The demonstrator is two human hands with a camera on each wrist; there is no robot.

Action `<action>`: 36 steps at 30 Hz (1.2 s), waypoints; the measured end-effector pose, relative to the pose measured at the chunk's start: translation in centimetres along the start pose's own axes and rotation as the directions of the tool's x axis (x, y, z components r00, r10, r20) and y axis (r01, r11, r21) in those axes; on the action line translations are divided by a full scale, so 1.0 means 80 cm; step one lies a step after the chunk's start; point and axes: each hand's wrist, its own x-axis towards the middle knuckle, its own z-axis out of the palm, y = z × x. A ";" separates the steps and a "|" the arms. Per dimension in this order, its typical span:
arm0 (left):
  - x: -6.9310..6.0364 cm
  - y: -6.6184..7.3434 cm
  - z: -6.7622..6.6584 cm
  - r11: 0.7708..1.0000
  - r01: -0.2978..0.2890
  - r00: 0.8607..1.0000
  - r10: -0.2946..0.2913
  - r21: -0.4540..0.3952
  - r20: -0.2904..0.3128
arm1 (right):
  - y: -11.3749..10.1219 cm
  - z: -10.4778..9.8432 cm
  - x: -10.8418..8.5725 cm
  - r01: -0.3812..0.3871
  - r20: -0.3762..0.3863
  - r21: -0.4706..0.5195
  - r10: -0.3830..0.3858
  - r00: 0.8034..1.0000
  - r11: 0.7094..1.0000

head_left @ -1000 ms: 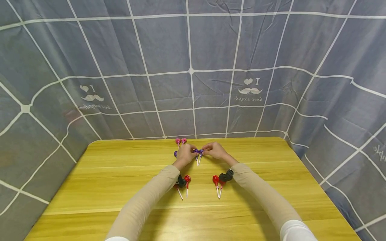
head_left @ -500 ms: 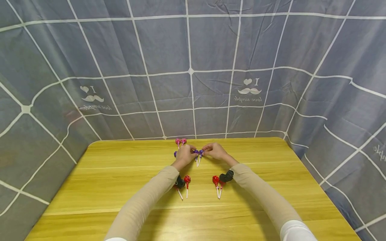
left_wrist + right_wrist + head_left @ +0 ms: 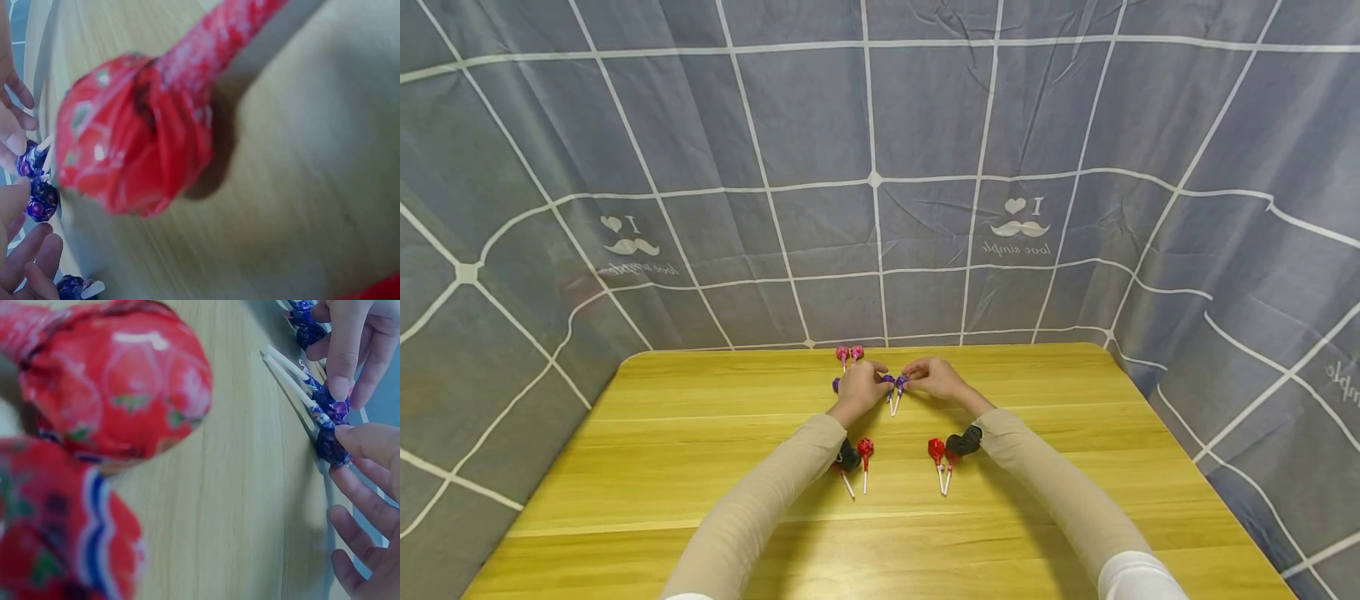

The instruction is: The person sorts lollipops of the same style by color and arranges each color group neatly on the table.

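We look down at a yellow wooden tabletop [image 3: 737, 508] set against a curtain [image 3: 812, 125]. Nearest us, two beige sleeves [image 3: 1056, 487] reach in over the wood, a black camera [image 3: 964, 440] at each wrist. Below them, around midway between the tabletop's left and right edges, red lollipops lie in two pairs, their sticks turned toward us: one pair [image 3: 866, 447] a little closer to the left edge, the other pair [image 3: 936, 450] closer to the right edge. In each pair one head is partly covered by the wrist camera. Farther on, near the far edge, we see both hands at work side by side. The left hand [image 3: 859, 385] pinches the head of one purple lollipop [image 3: 324, 398] between thumb and fingers; the right hand [image 3: 936, 377] pinches a second purple lollipop [image 3: 329, 447] in the same way. Their heads sit just beside each other, the white sticks slanting together toward us; whether those sticks touch the wood we cannot tell. On the left edge's side of the left hand, more purple [image 3: 836, 384] shows, mostly hidden. Farthest out, close to the far edge, two pink lollipops [image 3: 857, 353] lie side by side, their sticks running toward the left hand. The curtain beyond is grey-blue, with white grid lines and white moustache prints.
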 end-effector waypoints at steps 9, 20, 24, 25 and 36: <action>-0.009 -0.002 -0.012 1.000 0.016 1.000 -0.016 -0.015 -0.017 | -0.007 -0.004 -0.011 0.028 -0.021 -0.074 -0.030 0.999 0.997; -0.036 -0.001 -0.042 0.994 -0.035 0.999 0.031 -0.107 -0.040 | -0.013 -0.008 -0.036 0.115 -0.053 -0.100 -0.121 0.991 0.988; -0.049 -0.008 -0.048 0.991 -0.044 0.998 0.039 -0.127 -0.042 | -0.014 -0.007 -0.049 0.129 -0.067 -0.088 -0.135 0.989 0.988; -0.052 -0.009 -0.049 0.990 -0.041 0.999 0.036 -0.134 -0.041 | -0.015 -0.006 -0.053 0.121 -0.069 -0.084 -0.127 0.990 0.989; -0.092 -0.031 -0.064 0.978 -0.030 0.999 0.020 -0.207 -0.050 | -0.027 0.002 -0.089 0.055 -0.093 -0.040 -0.059 0.994 0.998</action>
